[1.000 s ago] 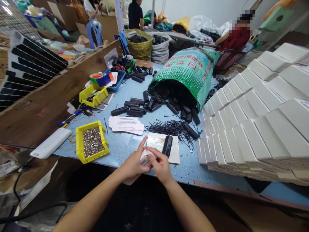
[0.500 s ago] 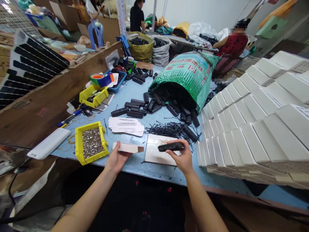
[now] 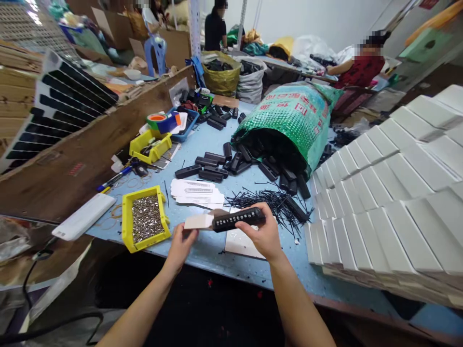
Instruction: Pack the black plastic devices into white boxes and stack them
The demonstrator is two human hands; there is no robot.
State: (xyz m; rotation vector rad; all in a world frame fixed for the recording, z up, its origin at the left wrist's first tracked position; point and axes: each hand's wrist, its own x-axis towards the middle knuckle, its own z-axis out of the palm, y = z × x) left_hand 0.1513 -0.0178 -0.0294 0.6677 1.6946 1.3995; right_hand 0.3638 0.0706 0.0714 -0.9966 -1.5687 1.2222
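Note:
My left hand (image 3: 182, 243) is closed around a small white box (image 3: 198, 221), its right end towards the other hand. A black oblong device (image 3: 238, 220) with a row of white-marked squares along its side is gripped in my right hand (image 3: 265, 234). The device's left end meets the box's open end; how far inside it reaches, I cannot tell. Under my right hand lies a white board (image 3: 240, 242). Just beyond are a heap of thin black pins or ties (image 3: 265, 202) and a stack of flat printed white cards (image 3: 197, 193).
A green woven sack (image 3: 285, 115) spills more black devices (image 3: 213, 166) onto the blue table. White boxes (image 3: 383, 193) are piled high on the right. Left stand a yellow bin (image 3: 126, 219) of small metal parts and a white power bank-like block (image 3: 84, 217). Co-workers sit at the back.
My right hand has brought the black device left to the box's end and turned its marked side towards me. My left hand has shifted slightly right in view with the box.

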